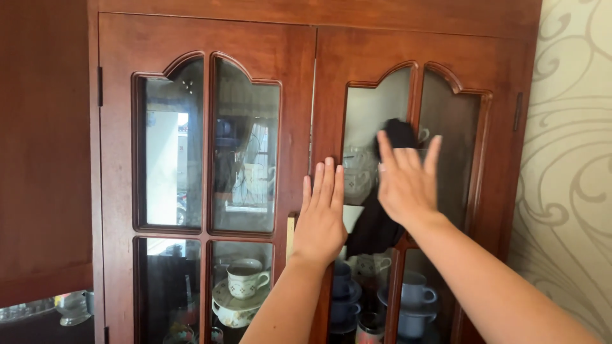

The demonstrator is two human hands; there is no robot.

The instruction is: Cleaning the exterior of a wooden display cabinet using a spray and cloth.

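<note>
Two hands at the right door [331, 89] of a glass-fronted wooden cabinet.
My left hand [320, 216] lies flat, fingers released, on that door's left frame. My right hand [405, 181], fingers spread, presses a dark cloth [398, 132] against the door's glass; the cloth is mostly hidden behind the palm. Cups [245, 279] behind the glass are dim under reflections.

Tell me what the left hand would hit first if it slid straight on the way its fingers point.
The left hand lies flat on the cabinet's middle wooden frame, fingers pointing up. Sliding upward, it would likely meet only more frame wood; nothing else shows in that line.
</note>
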